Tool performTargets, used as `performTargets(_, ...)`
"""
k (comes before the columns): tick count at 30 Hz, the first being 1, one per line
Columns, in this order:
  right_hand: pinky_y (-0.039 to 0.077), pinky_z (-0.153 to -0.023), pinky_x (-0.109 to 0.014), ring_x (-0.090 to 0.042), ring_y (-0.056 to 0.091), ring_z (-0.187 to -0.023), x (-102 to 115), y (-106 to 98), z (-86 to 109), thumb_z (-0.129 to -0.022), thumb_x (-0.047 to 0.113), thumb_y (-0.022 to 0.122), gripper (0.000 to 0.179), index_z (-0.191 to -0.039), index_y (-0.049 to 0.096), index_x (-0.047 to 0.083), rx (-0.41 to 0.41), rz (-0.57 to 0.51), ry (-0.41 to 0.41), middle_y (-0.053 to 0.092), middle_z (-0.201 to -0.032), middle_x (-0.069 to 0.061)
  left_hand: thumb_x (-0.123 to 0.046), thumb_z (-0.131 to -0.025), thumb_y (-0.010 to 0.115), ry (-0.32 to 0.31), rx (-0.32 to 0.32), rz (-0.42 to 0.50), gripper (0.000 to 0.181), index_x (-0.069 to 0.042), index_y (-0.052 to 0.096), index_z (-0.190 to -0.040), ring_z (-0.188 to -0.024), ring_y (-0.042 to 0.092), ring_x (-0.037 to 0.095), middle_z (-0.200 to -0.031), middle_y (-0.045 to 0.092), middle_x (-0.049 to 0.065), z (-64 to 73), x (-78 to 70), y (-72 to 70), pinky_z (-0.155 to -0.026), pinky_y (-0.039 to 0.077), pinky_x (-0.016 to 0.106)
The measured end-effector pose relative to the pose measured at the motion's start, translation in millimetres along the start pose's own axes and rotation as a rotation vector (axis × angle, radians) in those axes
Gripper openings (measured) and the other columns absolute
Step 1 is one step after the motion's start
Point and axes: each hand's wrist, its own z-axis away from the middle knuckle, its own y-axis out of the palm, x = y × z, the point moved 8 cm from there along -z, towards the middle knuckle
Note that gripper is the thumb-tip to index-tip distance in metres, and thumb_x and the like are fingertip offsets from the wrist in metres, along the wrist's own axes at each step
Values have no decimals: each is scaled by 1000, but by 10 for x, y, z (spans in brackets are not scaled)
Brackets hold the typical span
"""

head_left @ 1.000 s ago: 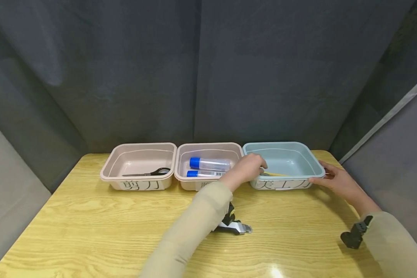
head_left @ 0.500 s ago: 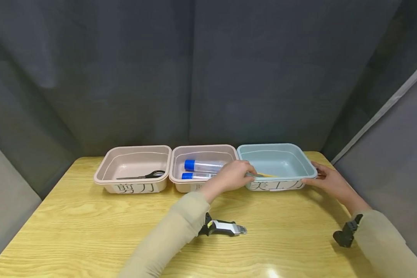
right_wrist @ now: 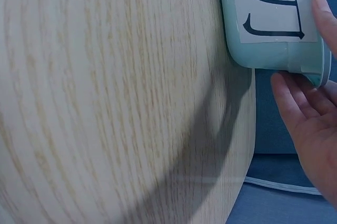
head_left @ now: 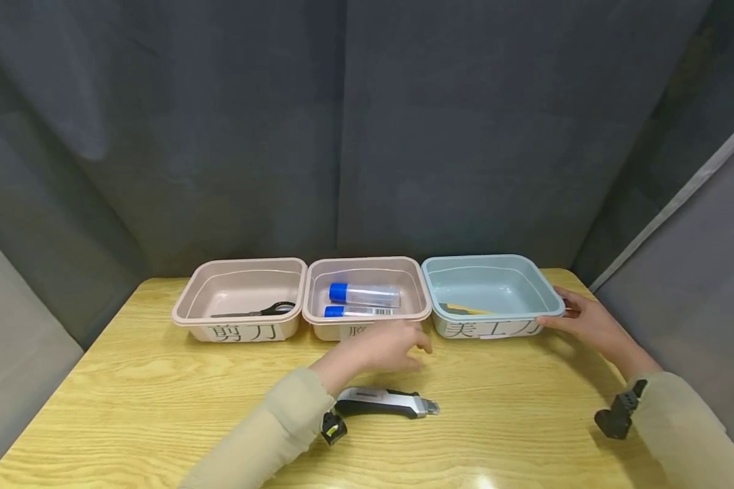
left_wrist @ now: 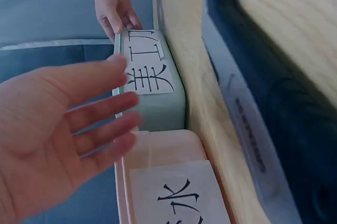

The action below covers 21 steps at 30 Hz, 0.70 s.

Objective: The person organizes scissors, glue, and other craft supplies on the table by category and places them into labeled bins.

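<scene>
My left hand (head_left: 387, 348) hovers in front of the middle pink bin (head_left: 329, 330), fingers loosely extended and holding nothing. Just below it on the table lies a silver-and-black utility knife (head_left: 382, 403), its tip pointing right; in the left wrist view this knife (left_wrist: 247, 113) looms close beside the hand. My right hand (head_left: 590, 327) holds the right front corner of the light blue bin (head_left: 495, 285), thumb at the rim and fingers round the end wall, as the right wrist view shows. A yellow-and-grey cutter (head_left: 463, 310) lies inside that blue bin.
Two blue-capped glue tubes (head_left: 367, 295) lie in the middle bin. Black-handled scissors (head_left: 275, 309) are in the left pink bin (head_left: 202, 292). The three labelled bins stand in a row along the table's back edge, before a dark curtain (head_left: 342, 136).
My left hand has withdrawn from the blue bin, moving left and toward me, uncovering the yellow cutter and more of the utility knife. The right hand stays at the bin's corner.
</scene>
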Motion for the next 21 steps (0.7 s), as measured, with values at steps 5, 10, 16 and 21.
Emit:
performTargets(5,45,-69,-11,8,50,-90,4,6,-3,-83,30,66,78,-141,26,-4,4,-4,-5,42,-131,-28,-33,-77,70,-16,110,-18,36,-21,65,-111,-97,56,8,-109,62,-8,211,3,130,-83,45,23)
performTargets(10,45,-68,-11,12,48,-88,19,-1,-2,-83,28,66,76,-140,26,-4,4,-15,-7,42,-131,-28,-42,-69,75,-2,160,-51,51,-22,61,-115,-90,54,4,-109,59,-8,389,55,220,-81,44,20)
performTargets(16,45,-69,-12,13,47,-89,27,9,-7,-83,28,66,76,-140,27,-4,13,-11,-16,42,-131,-28,-39,-65,79,-20,233,-97,56,-21,60,-114,-79,50,4,-100,58,-7,543,148,338,-74,44,20)
performTargets(21,45,-69,-11,11,47,-90,6,3,-12,-82,29,67,78,-140,26,-4,17,12,-7,41,-132,-29,-31,-64,81,-29,278,-100,52,-22,60,-111,-74,48,2,-94,56,-8,607,181,402,-69,43,18)
